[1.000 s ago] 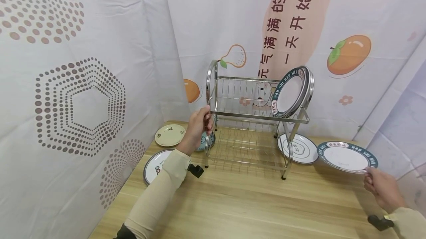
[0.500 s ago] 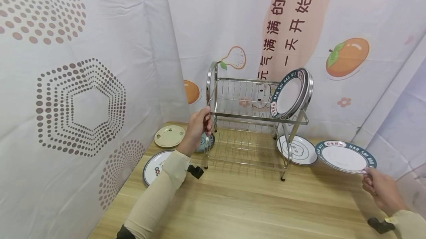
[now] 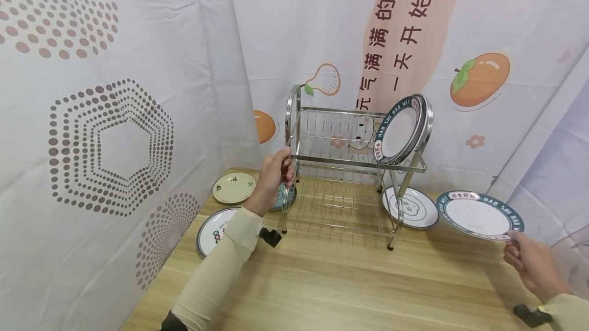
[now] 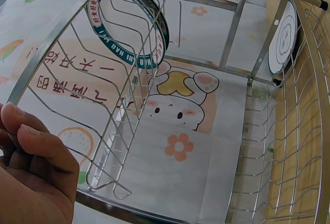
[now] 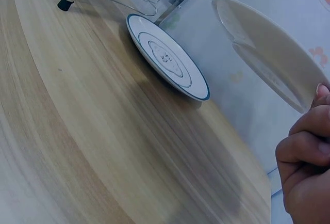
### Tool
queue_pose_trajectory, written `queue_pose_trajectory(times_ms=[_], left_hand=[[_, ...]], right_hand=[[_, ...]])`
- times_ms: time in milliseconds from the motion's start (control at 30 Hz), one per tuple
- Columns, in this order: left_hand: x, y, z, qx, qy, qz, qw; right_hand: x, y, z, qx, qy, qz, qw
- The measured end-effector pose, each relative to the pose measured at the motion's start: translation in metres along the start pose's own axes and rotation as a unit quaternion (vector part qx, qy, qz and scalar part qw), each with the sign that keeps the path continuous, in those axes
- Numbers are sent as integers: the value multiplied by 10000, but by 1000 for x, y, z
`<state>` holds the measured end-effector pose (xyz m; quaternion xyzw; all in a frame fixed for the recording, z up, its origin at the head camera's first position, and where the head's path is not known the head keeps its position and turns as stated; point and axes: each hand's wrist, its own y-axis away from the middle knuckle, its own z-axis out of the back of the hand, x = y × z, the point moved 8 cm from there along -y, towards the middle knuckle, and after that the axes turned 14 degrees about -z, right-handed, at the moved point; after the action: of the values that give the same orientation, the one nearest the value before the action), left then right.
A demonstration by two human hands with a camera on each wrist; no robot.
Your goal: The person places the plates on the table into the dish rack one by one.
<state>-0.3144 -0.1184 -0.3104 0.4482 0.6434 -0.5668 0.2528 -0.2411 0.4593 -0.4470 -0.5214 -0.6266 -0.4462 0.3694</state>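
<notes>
A two-tier metal dish rack (image 3: 340, 158) stands on the wooden table. My left hand (image 3: 272, 177) grips the front left corner of its upper tier; in the left wrist view the curled fingers (image 4: 46, 149) lie at the rail. Out to the right, my right hand (image 3: 534, 264) pinches the near rim of a white plate with a green lettered border (image 3: 478, 216). The right wrist view shows the underside of that held plate (image 5: 273, 53), raised above the tabletop. A matching lettered plate (image 3: 399, 131) leans upright at the right end of the upper tier, with another edge behind it.
A white plate with a thin dark rim (image 3: 414, 208) lies by the rack's right legs. Left of the rack are a cream plate (image 3: 233, 188), a white plate with a dark rim (image 3: 213, 228) partly under my forearm, and a teal plate (image 3: 287, 197). Printed curtains (image 3: 322, 29) hang behind.
The plate in my right hand has shifted very slightly and tilted a little more toward the camera. My left hand stays on the rack, and the rack stands as before.
</notes>
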Motion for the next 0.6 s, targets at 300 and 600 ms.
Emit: queue_pose_trajectory(times_ms=[300,600], left_hand=[[1,0,0,13,1,-21,10000],[1,-1,-1,36,29,-48,10000]], right_hand=[[5,4,-5,6,91,-15,10000],[14,6,-21,322,-108,39,9994]])
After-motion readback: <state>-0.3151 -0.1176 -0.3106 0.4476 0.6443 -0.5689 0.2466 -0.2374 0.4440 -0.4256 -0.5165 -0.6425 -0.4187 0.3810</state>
